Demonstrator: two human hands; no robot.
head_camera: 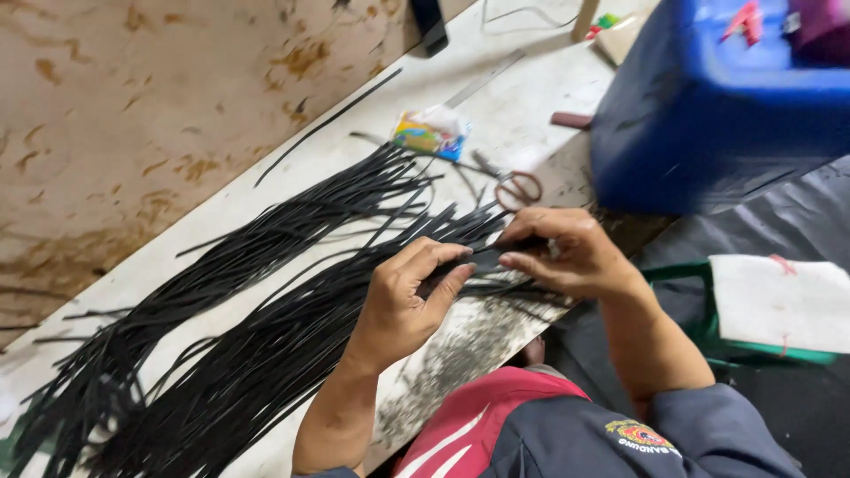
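Observation:
A long bundle of thin black strips (257, 327) lies along the white workbench (522, 106), running from lower left to the middle. My left hand (412, 296) pinches the ends of some strips between thumb and fingers. My right hand (567, 252) grips the same strip ends just to the right, fingers curled around them. The two hands are close together, almost touching, above the bench's near edge. A second layer of black strips (292, 221) lies farther back on the bench.
Scissors with reddish handles (513, 186) lie behind my hands, beside a colourful small packet (431, 133). A big blue plastic container (717, 106) stands at the right. A green frame with a white cloth (779, 301) is lower right. A stained wall (133, 115) backs the bench.

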